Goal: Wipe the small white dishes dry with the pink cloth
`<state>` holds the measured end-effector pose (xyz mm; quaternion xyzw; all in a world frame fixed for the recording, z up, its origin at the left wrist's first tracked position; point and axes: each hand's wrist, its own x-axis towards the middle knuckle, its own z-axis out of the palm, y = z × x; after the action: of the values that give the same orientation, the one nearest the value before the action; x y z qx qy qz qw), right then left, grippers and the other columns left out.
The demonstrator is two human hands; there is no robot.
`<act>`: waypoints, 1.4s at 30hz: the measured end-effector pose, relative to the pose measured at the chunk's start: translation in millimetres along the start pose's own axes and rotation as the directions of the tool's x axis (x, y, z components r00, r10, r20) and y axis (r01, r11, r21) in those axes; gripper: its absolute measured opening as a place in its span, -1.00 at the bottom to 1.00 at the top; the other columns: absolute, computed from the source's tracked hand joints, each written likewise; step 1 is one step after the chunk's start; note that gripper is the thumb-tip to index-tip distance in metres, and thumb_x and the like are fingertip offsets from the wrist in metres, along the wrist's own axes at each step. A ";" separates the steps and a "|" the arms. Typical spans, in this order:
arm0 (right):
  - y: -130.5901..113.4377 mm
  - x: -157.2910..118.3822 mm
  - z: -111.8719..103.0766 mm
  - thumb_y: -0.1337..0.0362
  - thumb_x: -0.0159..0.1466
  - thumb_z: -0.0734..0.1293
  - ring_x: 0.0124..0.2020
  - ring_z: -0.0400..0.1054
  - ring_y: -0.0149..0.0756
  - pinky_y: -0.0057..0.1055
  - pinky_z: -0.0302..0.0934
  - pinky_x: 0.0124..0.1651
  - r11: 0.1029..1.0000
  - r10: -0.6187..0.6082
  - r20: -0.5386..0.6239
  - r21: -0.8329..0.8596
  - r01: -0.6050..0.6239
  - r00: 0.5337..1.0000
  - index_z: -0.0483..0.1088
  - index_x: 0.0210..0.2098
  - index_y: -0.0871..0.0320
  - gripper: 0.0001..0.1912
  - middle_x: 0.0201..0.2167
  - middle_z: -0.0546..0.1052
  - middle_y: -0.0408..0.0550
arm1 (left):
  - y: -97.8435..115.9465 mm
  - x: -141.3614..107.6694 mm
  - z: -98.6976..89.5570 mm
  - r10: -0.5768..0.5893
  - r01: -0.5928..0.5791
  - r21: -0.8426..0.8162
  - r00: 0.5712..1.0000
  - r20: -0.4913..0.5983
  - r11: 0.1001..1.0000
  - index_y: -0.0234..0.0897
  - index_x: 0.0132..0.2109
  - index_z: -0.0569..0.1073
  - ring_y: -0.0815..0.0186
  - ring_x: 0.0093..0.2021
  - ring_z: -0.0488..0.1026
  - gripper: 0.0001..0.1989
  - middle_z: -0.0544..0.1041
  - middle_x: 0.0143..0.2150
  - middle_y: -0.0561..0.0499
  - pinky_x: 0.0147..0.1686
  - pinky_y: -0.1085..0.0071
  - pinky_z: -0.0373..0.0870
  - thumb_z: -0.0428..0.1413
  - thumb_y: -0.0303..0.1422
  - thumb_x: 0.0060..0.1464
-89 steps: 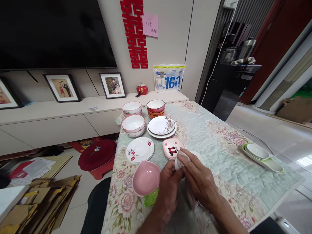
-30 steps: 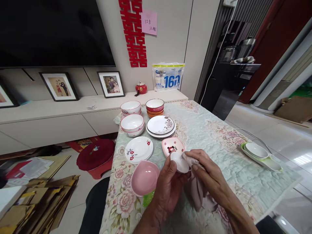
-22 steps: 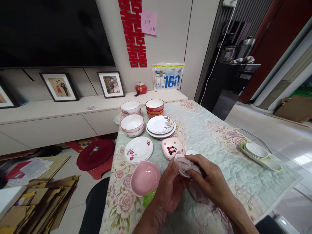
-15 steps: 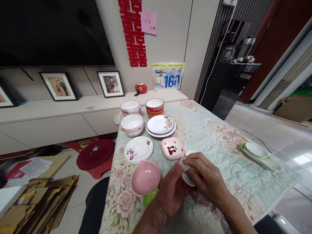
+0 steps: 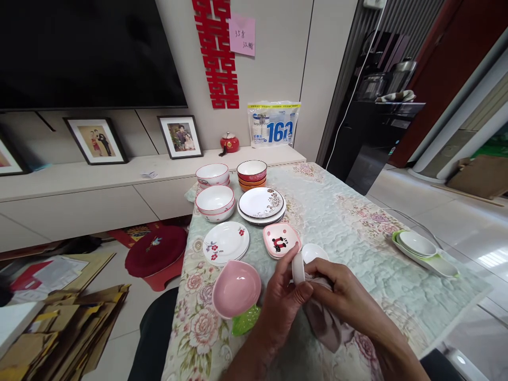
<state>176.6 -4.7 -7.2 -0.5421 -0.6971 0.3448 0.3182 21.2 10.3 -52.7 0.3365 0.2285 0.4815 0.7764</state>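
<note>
I see the left hand point(image 5: 281, 300) gripping a small white dish point(image 5: 298, 269). Beside it, the right hand point(image 5: 344, 290) holds a cloth point(image 5: 324, 325).

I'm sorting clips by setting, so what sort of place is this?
Most likely a home living room: a large television hangs above a low cabinet, framed photos stand on that cabinet, and a flowered cloth lies under the dishes.
</note>
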 end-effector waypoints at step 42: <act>12.2 6.4 5.6 0.39 0.40 0.24 -0.12 0.44 -0.23 -0.33 0.33 -0.09 0.951 -0.292 -0.049 -0.125 0.284 0.955 0.46 -0.14 0.02 -0.81 -0.19 0.54 -0.07 | 7.3 1.4 4.4 -0.061 0.057 -0.108 0.998 -0.036 0.993 -0.18 0.13 0.56 0.16 0.03 0.47 -0.54 0.60 0.03 -0.10 -0.02 0.34 0.39 0.33 -0.21 0.09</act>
<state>177.2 2.9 -20.0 -0.4635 -0.7766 0.2350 0.3563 20.5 12.5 -44.3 0.2780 0.2272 0.4765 0.8025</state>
